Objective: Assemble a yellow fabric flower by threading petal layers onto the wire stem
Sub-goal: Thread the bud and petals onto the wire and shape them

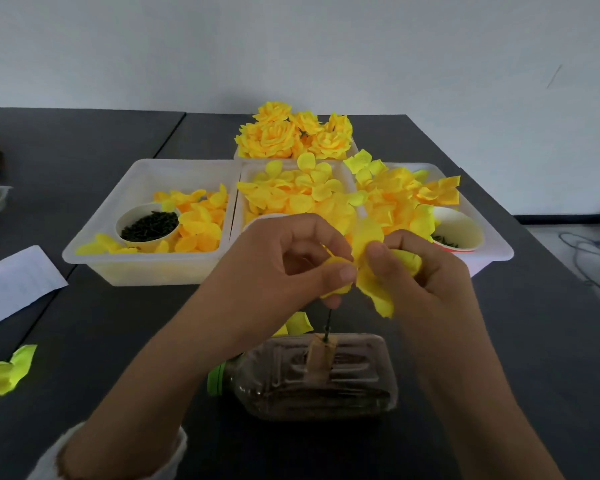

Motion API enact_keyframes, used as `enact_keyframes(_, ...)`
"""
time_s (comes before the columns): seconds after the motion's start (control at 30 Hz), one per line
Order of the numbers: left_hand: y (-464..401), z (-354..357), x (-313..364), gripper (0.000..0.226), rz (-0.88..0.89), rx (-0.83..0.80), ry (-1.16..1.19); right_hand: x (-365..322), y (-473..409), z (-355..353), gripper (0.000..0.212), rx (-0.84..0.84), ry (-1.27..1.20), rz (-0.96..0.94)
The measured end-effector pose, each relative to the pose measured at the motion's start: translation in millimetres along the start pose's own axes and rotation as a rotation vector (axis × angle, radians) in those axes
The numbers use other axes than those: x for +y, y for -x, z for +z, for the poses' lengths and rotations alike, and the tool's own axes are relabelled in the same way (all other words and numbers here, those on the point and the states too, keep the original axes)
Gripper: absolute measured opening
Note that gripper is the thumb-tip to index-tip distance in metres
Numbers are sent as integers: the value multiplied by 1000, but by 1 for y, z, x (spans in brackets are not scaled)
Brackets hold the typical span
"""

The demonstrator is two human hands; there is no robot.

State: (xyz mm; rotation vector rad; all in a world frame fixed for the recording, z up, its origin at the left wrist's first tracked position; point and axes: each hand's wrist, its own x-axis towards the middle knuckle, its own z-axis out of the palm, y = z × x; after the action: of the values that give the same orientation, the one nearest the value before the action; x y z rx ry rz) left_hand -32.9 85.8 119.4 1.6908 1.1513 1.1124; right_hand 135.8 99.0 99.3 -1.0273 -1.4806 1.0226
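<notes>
Lying nearest, a plastic bottle [312, 375] props the wire stem [328, 320] upright. Just above it, left hand [278, 261] and right hand [420, 268] fingers pinch a yellow petal layer [371, 271] on the stem. Assembly looks early; beyond, trays [146, 268] hold more petals.

A single wide-angle head camera looks forward and down, close over both hands at frame centre. The dark table [84, 188] fills the lower frame (edges bowed by the lens); a pale wall [291, 46] spans the top.
</notes>
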Motion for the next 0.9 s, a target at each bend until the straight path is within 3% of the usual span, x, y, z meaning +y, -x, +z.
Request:
enact_keyframes(0.1,3,3,-5,16,-39,55,121,5,1,-3,32,-118,-228,218)
enact_keyframes(0.2,5,8,-11,20,-61,127,214,9,3,-3,22,-227,-401,298)
enact_keyframes(0.4,11,16,-17,24,-38,167,306,9,10,-10,21,-356,-257,325)
enact_keyframes(0.47,12,18,-19,25,-31,207,177,7,12,-13,27,-324,-162,287)
enact_keyframes(0.53,14,21,-22,25,-18,302,-111,6,14,-13,34,-264,-55,217)
enact_keyframes(0.63,18,26,-19,22,25,401,-445,9,17,-9,25,-172,107,132)
enact_keyframes(0.9,28,30,-10,15,59,418,-464,8,23,-3,28,-25,371,57)
